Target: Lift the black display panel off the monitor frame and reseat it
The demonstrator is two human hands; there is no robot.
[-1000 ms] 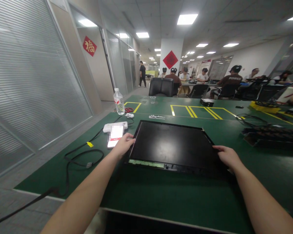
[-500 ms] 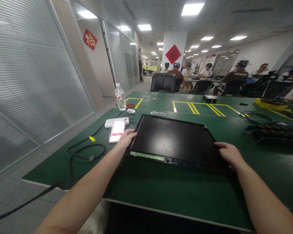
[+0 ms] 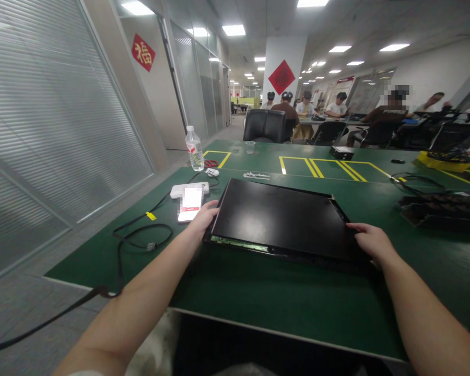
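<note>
A flat black display panel (image 3: 278, 219) in a dark frame lies face up between my hands, over the green table (image 3: 282, 308). A strip of green circuit board (image 3: 238, 244) shows along its near left edge. My left hand (image 3: 206, 218) grips the panel's left side, thumb on top. On the right side, my right hand (image 3: 372, 241) holds the frame with its thumb along the rim; the other fingers are hidden underneath. Just left of my left hand is a phone (image 3: 190, 203) with a lit screen, leaning by a white block (image 3: 176, 191).
A water bottle (image 3: 195, 149), red-handled scissors (image 3: 211, 163) and a clear cup (image 3: 250, 147) stand or lie beyond. A black cable (image 3: 119, 256) loops at left. A dark ridged part (image 3: 442, 209) and a small black box (image 3: 341, 152) are at right. Several people sit farther back.
The view has tilted down and shifted slightly. The panel stays between both hands, and its near edge appears slightly raised. A person walking in the background has gone from view.
</note>
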